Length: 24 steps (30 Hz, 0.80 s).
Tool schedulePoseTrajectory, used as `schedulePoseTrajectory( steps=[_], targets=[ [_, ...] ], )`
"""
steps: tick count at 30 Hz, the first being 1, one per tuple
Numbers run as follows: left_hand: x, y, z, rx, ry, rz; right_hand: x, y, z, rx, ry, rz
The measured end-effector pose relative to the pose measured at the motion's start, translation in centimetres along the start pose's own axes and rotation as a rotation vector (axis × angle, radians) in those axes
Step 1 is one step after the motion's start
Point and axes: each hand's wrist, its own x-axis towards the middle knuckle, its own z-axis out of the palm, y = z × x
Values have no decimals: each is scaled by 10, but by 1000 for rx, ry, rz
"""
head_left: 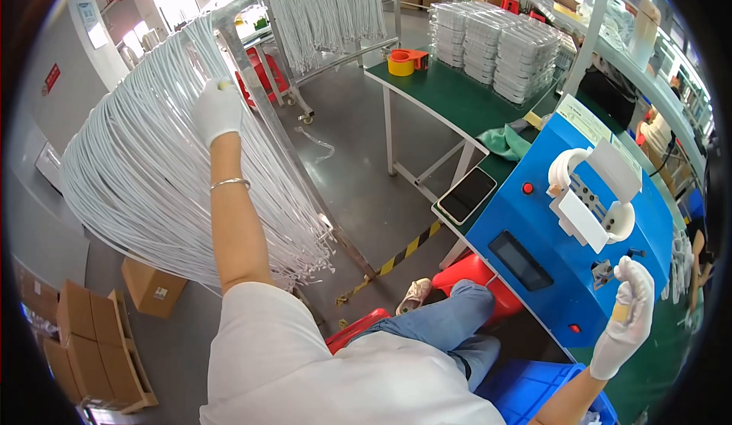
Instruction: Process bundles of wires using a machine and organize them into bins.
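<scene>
On a metal rack [286,141], at left: white cables [145,162], draped in a dense curtain. Apparently against the upper strands with the gloved left hand [216,111]; cannot tell whether closed on any, with fingers mostly hidden. Beside the blue machine [534,213] with the gloved right hand [631,309]: half-curled fingers, nothing visible in the grasp. Likely light strand by strand, heavy by the bundle; limp, springy, prone to tangling, perhaps slick under gloves. Best pinched a few at a time, high up near the rack, sparing the ends.
</scene>
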Motion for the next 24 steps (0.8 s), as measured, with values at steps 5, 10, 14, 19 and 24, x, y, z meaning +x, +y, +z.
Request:
schedulePoseTrajectory(
  steps=[5,10,14,19,24],
  targets=[
    [9,12,-12,309,-10,-11,3,2,1,-117,-26,-110],
    [18,16,-18,237,-210,106,-6,-4,-10,-83,-38,-89],
    [16,16,-70,428,-317,179,-3,-8,-4,-79,-76,-82],
    [-85,120,-140,-1096,-830,290,1,-20,-4,-16,-79,-45],
    [-271,181,-89,-1142,-2199,276,37,-83,73,845,-594,294]
  ],
)
